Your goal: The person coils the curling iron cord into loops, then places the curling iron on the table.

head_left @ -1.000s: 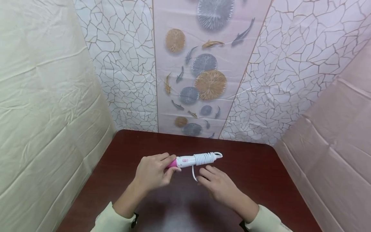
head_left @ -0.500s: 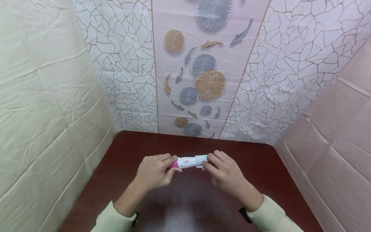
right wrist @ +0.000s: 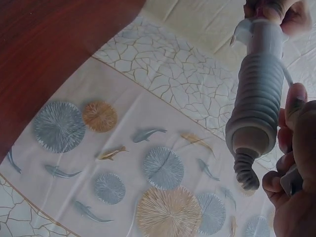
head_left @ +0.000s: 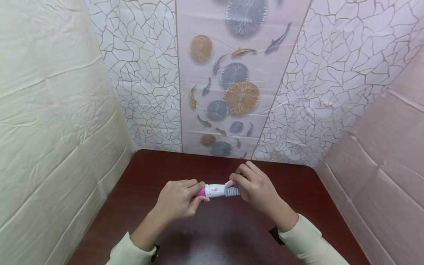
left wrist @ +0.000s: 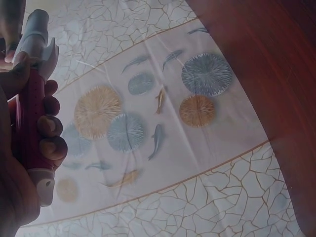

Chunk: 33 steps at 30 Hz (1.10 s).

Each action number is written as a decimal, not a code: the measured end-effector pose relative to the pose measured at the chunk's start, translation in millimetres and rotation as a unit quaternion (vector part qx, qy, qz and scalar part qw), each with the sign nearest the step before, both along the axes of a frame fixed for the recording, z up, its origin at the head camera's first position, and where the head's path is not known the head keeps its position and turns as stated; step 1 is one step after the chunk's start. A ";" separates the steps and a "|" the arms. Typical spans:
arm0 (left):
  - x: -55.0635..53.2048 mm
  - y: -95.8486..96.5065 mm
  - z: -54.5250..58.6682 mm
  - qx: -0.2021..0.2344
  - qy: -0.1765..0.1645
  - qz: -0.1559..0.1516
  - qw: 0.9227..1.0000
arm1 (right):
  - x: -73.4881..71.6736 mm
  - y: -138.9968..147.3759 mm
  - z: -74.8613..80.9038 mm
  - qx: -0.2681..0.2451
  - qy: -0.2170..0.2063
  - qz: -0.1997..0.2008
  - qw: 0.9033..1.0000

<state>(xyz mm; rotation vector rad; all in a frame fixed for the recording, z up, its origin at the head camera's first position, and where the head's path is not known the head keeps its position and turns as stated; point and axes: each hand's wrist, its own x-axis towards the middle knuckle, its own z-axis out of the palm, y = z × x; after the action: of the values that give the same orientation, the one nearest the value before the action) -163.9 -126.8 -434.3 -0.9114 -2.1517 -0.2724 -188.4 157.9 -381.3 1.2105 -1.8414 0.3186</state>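
Observation:
A curling iron [head_left: 215, 190] with a pink barrel and a white handle is held above the table, lying crosswise in the head view. My left hand [head_left: 179, 198] grips the pink barrel [left wrist: 32, 123], its fingers curled round it in the left wrist view. White cord [right wrist: 259, 94] is wound in tight coils round the handle. Beside the coils, my right hand [head_left: 258, 189] pinches the cord's loose end between thumb and finger. A pale block, apparently the plug [right wrist: 291, 182], sits within the right hand's curled fingers. From the head view, this hand hides the handle's far end.
Below the hands lies a dark red-brown table [head_left: 308, 206]. A patterned cloth [head_left: 145, 92] with fish and round motifs hangs behind it. Beige cloth walls [head_left: 59, 110] stand along both sides.
The right hand has risen from below the iron to above its coiled part, carrying the loose cord round. The left hand keeps its grip; the iron sits slightly lower in the head view.

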 end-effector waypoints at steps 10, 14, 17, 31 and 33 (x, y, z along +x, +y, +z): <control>4.4 0.5 -0.4 -0.012 0.030 -0.029 0.999 | -3.7 8.6 5.3 0.000 -0.076 -0.010 0.997; 7.1 1.4 0.4 -0.017 0.036 -0.037 0.999 | -9.7 14.3 6.4 0.008 -0.090 0.000 0.996; 10.5 2.1 0.7 -0.024 0.044 -0.046 0.998 | -14.1 19.1 6.6 0.012 -0.107 0.013 0.994; 15.2 5.1 3.8 0.006 0.059 -0.068 0.996 | -36.3 29.7 -17.0 0.051 -0.149 0.107 0.982; 15.1 4.8 3.9 0.012 0.057 -0.066 0.996 | -35.6 27.7 -25.5 0.041 -0.160 0.115 0.980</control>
<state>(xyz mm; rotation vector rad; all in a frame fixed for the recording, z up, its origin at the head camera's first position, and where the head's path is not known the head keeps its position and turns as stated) -148.8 -122.0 -430.3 -1.0320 -1.9834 -0.3045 -224.0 185.6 -406.8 1.5039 -2.0020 0.6021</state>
